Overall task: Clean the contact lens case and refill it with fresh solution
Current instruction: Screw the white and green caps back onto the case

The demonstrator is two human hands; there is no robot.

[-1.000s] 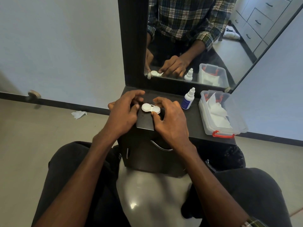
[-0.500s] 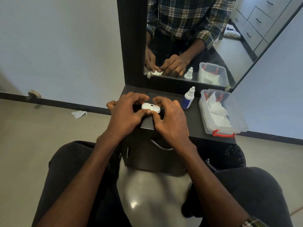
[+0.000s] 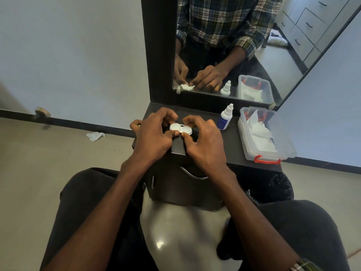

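White lens case (image 3: 180,129), both round lids on, sits mid-front on the dark surface (image 3: 232,142), pinched from both sides: left hand (image 3: 154,136) fingers curled round its left cup, right hand (image 3: 205,140) fingers curled round its right cup. Small white dropper bottle (image 3: 225,117) stands upright just right of the hands. Beyond it is a clear plastic box (image 3: 273,153) with a red latch and tissues inside; mirror (image 3: 234,45) behind.

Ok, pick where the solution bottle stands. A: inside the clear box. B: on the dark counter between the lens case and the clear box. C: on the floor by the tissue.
B: the solution bottle stands upright on the counter, right of the lens case and left of the clear box.
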